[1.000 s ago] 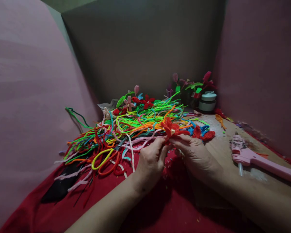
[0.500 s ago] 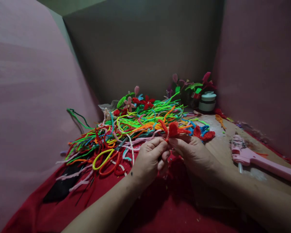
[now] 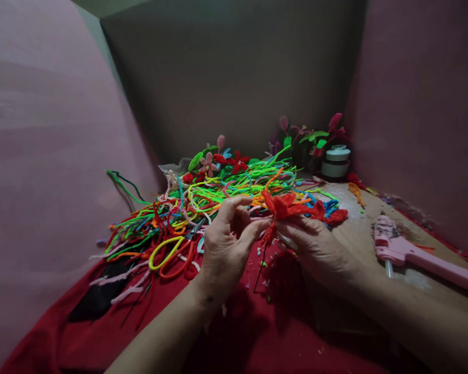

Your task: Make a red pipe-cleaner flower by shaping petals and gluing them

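A red pipe-cleaner flower (image 3: 281, 204) with fuzzy petals is held in my right hand (image 3: 314, 244), thumb and fingers closed at its base. A thin dark stem (image 3: 259, 272) slants down from its twisted red underside. My left hand (image 3: 228, 241) is just to the left, fingers curved and apart from the thumb. Its thumb tip reaches the flower's base; whether it presses there I cannot tell. Left of that hand, scissors (image 3: 167, 253) with yellow and orange handles lie against the pile of colourful pipe cleaners (image 3: 226, 184).
A pink hot glue gun (image 3: 409, 254) lies on a board (image 3: 359, 244) at right. Behind stand a lidded pale jar (image 3: 335, 162) and finished pipe-cleaner flowers (image 3: 237, 162). A black flat object (image 3: 101, 296) rests on the red cloth (image 3: 140, 348). Pink panels flank both sides.
My left hand has loosened from its pinch on the flower's base and moved slightly left, fingers spreading. The flower has tilted, and its dark stem now shows below.
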`<state>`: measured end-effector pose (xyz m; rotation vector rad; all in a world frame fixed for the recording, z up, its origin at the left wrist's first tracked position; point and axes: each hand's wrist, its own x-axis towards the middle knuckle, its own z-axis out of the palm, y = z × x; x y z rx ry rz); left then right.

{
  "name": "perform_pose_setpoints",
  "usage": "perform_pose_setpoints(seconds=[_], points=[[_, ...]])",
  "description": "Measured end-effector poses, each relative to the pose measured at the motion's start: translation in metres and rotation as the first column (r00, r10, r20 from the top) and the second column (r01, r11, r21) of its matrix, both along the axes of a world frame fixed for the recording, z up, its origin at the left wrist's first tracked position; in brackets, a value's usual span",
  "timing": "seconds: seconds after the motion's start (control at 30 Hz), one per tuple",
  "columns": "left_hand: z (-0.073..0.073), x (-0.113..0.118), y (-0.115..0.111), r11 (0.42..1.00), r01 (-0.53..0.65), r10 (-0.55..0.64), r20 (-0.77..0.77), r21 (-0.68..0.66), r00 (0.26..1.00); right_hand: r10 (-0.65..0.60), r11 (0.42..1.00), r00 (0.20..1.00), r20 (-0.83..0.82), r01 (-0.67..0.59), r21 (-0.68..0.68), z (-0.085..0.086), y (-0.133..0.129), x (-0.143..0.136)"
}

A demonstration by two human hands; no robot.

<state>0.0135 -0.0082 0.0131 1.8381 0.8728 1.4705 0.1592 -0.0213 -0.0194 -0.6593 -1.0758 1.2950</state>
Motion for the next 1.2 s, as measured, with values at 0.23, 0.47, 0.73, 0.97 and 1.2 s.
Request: perform_pose_setpoints(seconds=[0.23, 0.47, 0.73, 0.97, 1.2], points=[[0.010, 0.007, -0.001, 0.981, 0.068, -0.058, -0.059, 0.183, 0.997, 0.048, 0.999, 0.998, 0.045, -0.048, 0.001, 0.007, -0.006, -0.009], [0.015, 0.006, -0.003, 0.990, -0.049, 0.036, 0.102, 0.132, 0.994, 0.009, 0.999, 0.999, -0.033, -0.007, 0.044, 0.007, -0.006, -0.018], [0.017, 0.014, 0.000, 0.941, 0.193, -0.092, 0.340, -0.279, 0.936, 0.039, 0.999, 0.992, -0.116, -0.039, -0.003, 0.008, -0.004, -0.015], [0.029, 0.014, 0.007, 0.882, 0.350, -0.181, 0.460, -0.316, 0.869, -0.053, 0.998, 0.997, -0.054, 0.055, 0.039, 0.021, -0.002, -0.011], [0.034, 0.000, -0.003, 0.994, -0.080, 0.064, 0.199, 0.070, 0.978, -0.164, 0.980, 0.985, 0.051, 0.157, 0.120, 0.033, 0.000, -0.013]])
